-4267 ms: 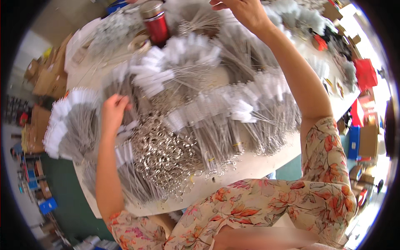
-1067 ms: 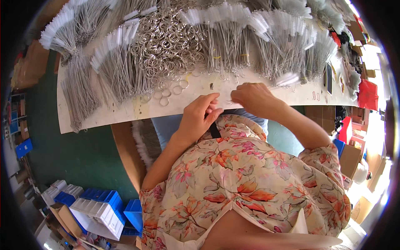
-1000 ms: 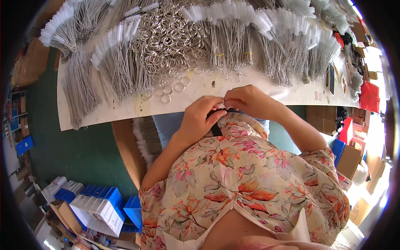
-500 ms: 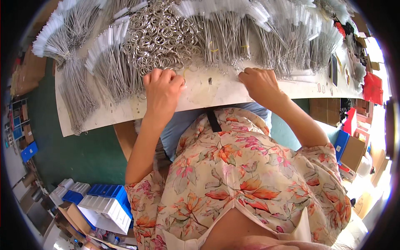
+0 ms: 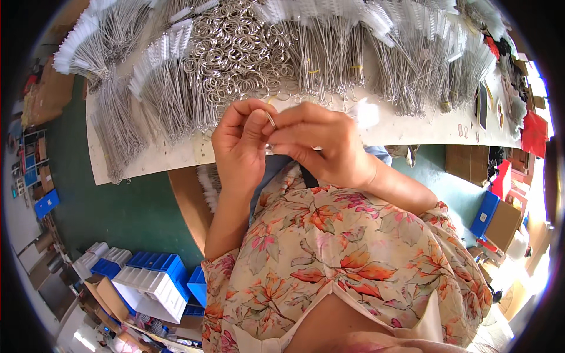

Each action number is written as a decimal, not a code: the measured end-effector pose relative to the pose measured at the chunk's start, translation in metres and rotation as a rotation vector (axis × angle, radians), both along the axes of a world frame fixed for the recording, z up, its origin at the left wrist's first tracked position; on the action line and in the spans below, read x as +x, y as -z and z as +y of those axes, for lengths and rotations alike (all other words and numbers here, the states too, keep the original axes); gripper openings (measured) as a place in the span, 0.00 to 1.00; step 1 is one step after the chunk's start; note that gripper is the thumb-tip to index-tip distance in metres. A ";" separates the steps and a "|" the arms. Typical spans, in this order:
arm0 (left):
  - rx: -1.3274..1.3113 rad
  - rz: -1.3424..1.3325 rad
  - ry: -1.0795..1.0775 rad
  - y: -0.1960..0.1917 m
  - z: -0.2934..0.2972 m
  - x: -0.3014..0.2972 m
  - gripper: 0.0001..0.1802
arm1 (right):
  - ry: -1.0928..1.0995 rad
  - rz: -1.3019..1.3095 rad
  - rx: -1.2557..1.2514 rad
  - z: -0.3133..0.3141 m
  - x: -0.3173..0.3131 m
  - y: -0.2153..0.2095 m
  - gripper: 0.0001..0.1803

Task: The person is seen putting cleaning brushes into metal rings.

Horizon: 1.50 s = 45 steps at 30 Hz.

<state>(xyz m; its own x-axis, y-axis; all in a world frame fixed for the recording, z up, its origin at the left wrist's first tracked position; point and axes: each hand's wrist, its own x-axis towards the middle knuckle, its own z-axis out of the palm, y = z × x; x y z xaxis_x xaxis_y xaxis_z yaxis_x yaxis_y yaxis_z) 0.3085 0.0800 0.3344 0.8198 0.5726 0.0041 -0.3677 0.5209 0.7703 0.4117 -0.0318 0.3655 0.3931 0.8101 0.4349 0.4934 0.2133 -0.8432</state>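
Left hand [image 5: 240, 147]: fingers pinched on thin silver metal ring [image 5: 271, 120], partly covered. Right hand [image 5: 329, 143]: fingers bunched close by, hold can't tell. White blurry shape [image 5: 366, 113] beyond.

Two hands are in view, one left [image 5: 240, 147] and one right [image 5: 326, 138], and one metal ring [image 5: 271, 119] shows between them. One desk [image 5: 406, 129] carries one heap of rings [image 5: 235, 56], too many to count. The wire brushes [image 5: 168, 82] also defy counting. At least two yellow bands [image 5: 313, 72] and two small reddish loops [image 5: 462, 130] show.
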 end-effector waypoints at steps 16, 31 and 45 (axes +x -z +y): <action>0.917 0.087 -0.240 -0.038 0.002 -0.019 0.16 | -0.022 0.207 -0.068 -0.006 0.007 -0.027 0.06; 0.768 0.069 -0.001 -0.032 0.027 -0.014 0.16 | -0.241 0.590 -0.462 0.008 0.028 -0.022 0.06; 1.573 1.050 -0.397 0.005 0.167 -0.018 0.12 | 0.147 -0.687 -0.050 -0.007 0.014 0.050 0.10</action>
